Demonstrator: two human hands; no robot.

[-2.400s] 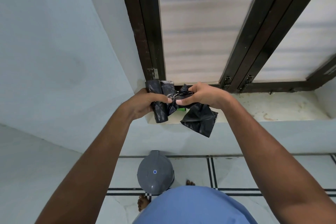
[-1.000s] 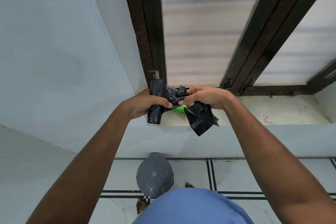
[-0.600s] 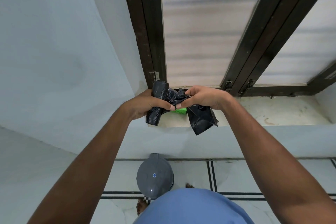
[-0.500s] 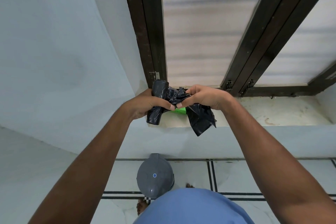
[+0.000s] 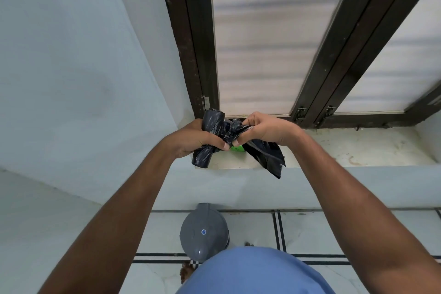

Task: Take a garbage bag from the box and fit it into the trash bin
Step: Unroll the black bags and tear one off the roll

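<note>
Above the sill's [image 5: 358, 148] left end: left hand [image 5: 191, 137] wrapped around bag roll [image 5: 210, 136], right hand [image 5: 265, 129] pinching loose bag [image 5: 265, 155] hanging off it. Green box [image 5: 236, 148] on sill behind. Lidded bin [image 5: 204, 231] on floor below.

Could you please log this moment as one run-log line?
left hand: grips bag roll | right hand: pinches loose bag | trash bin: lid closed

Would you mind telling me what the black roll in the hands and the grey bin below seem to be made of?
Black roll: thin glossy plastic film, judging by crinkles and sheen. Grey bin: probably moulded plastic, with a smooth matte lid; only its top shows.
</note>
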